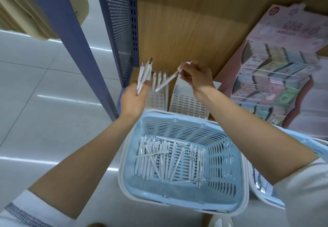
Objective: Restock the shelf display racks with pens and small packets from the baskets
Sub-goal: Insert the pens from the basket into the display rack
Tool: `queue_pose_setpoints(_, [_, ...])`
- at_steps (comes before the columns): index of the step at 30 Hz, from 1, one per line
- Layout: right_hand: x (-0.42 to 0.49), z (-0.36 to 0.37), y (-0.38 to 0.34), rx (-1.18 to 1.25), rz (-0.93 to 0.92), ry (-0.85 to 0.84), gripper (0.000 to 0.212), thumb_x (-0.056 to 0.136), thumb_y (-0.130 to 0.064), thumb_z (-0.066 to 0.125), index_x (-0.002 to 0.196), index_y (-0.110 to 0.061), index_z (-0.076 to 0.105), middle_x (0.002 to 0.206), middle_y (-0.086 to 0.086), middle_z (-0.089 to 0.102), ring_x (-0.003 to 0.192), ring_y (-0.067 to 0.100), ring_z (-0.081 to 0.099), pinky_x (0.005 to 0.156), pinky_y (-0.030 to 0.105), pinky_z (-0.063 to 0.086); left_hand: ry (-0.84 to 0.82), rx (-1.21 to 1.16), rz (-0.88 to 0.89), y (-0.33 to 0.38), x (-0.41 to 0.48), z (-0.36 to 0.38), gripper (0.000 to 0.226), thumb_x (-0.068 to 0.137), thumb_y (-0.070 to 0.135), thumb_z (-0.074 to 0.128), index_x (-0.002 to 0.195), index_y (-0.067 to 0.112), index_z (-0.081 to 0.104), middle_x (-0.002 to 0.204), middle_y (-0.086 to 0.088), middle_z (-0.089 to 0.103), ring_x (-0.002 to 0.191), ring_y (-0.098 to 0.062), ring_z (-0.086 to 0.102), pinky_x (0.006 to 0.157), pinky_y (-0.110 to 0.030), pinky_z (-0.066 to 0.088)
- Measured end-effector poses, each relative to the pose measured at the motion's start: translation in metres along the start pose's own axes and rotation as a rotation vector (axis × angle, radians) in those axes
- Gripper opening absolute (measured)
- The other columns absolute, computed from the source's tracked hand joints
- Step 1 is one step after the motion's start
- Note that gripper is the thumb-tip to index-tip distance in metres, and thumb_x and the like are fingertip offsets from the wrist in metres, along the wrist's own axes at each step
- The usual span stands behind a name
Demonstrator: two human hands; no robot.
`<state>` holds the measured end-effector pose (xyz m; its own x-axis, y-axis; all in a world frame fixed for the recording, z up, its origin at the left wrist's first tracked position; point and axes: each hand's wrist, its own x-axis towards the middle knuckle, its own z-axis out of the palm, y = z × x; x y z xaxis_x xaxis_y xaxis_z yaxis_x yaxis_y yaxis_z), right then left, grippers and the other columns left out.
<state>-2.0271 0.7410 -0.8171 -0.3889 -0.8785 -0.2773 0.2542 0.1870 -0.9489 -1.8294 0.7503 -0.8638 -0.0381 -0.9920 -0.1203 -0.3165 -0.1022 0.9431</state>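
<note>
My left hand (134,99) grips a small bundle of white pens (144,74), their clip ends pointing up. My right hand (197,76) pinches a single white pen (167,82) near its top, tip slanting down-left over the left white pen rack (157,96). That rack holds a few upright pens (159,77). A second white rack (190,104) stands to its right, and I see no pens in it. Below, a light-blue basket (221,193) with a white rim holds several loose white pens (166,159).
A pink tiered display of small packets (271,77) stands on the wooden shelf (186,31) at the right. A blue perforated upright (120,27) borders the shelf on the left. A second blue basket (312,146) sits behind my right arm. Grey tiled floor (44,93) lies to the left.
</note>
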Motion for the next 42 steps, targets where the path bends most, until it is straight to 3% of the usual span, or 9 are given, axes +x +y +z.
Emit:
queue_pose_setpoints(5, [0.025,0.007,0.025,-0.401,-0.148,0.039,0.019,0.082,-0.003,0.064,0.101,0.001,0.064,0.074,0.007,0.065,0.071,0.016,0.059,0.073,0.031,0.050,0.099,0.106,0.014,-0.015,0.002,0.000,0.031,0.097,0.047,0.048,0.074,0.027,0.051,0.075,-0.004,0.057,0.074,-0.023,0.053,0.069,-0.036,0.043])
queue_pose_setpoints(10, [0.037,0.020,0.050,-0.775,-0.416,0.029,0.015,0.084,-0.004,0.062,0.098,-0.009,0.066,0.084,0.001,0.066,0.073,0.009,0.060,0.068,0.012,0.045,0.016,-0.008,-0.022,-0.023,0.008,0.007,0.040,0.095,0.055,0.047,0.098,0.019,0.064,0.080,0.003,0.064,0.076,-0.018,0.059,0.072,-0.037,0.047])
queue_pose_setpoints(13, [0.039,0.019,0.058,-0.879,-0.482,0.025,0.018,0.084,-0.004,0.060,0.099,-0.011,0.068,0.084,0.000,0.067,0.071,0.009,0.059,0.067,0.015,0.046,-0.092,-0.118,-0.039,-0.026,0.010,0.006,0.040,0.090,0.059,0.047,0.090,0.022,0.063,0.056,0.015,0.054,0.057,-0.012,0.047,0.060,-0.034,0.038])
queue_pose_setpoints(21, [0.042,0.016,0.065,-0.979,-0.502,0.017,0.018,0.085,-0.005,0.061,0.098,-0.013,0.071,0.085,0.008,0.070,0.073,0.010,0.056,0.069,0.022,0.041,-0.219,-0.155,-0.071,-0.022,0.011,0.004,0.034,0.098,0.042,0.051,0.085,0.013,0.062,0.051,0.013,0.044,0.043,-0.003,0.039,0.053,-0.029,0.032])
queue_pose_setpoints(25, [0.049,0.017,0.071,-1.065,-0.522,0.004,0.014,0.087,-0.014,0.063,0.095,-0.013,0.074,0.086,0.012,0.066,0.093,0.022,0.057,0.086,0.031,0.040,-0.235,-0.160,-0.069,-0.023,0.012,0.004,0.034,0.098,0.043,0.051,0.085,0.014,0.062,0.048,0.014,0.046,0.041,-0.002,0.040,0.052,-0.029,0.031])
queue_pose_setpoints(31, [0.055,0.014,0.084,-1.158,-0.414,-0.008,0.017,0.090,-0.018,0.062,0.103,-0.015,0.073,0.106,0.014,0.056,0.109,0.024,0.050,0.089,0.021,0.033,-0.277,-0.150,-0.072,-0.026,0.016,0.003,0.027,0.098,0.044,0.051,0.085,0.022,0.061,0.045,0.017,0.047,0.041,-0.002,0.039,0.050,-0.029,0.031])
queue_pose_setpoints(35, [0.050,0.019,0.077,-1.114,-0.404,-0.014,0.019,0.087,-0.020,0.065,0.104,-0.017,0.071,0.102,0.008,0.051,0.101,0.020,0.054,0.089,0.026,0.042,-0.294,-0.154,-0.088,-0.031,0.018,0.001,0.031,0.096,0.045,0.054,0.086,0.018,0.061,0.044,0.016,0.044,0.038,-0.003,0.037,0.050,-0.030,0.029])
queue_pose_setpoints(38, [0.036,0.024,0.061,-0.783,-0.448,0.063,0.013,0.088,-0.023,0.063,0.098,-0.016,0.068,0.094,0.005,0.061,0.086,0.012,0.056,0.077,0.017,0.042,-0.297,-0.154,-0.080,-0.030,0.021,-0.001,0.029,0.094,0.047,0.055,0.085,0.020,0.062,0.045,0.015,0.044,0.038,-0.003,0.038,0.050,-0.030,0.030])
queue_pose_setpoints(42, [0.012,0.036,0.039,-0.389,-0.092,-0.231,0.015,0.093,-0.023,0.061,0.097,-0.009,0.062,0.076,0.001,0.066,0.065,0.012,0.059,0.059,0.023,0.046,-0.264,-0.140,-0.032,-0.019,0.023,0.001,0.021,0.097,0.038,0.056,0.080,0.026,0.061,0.045,0.018,0.050,0.042,-0.001,0.041,0.052,-0.028,0.032])
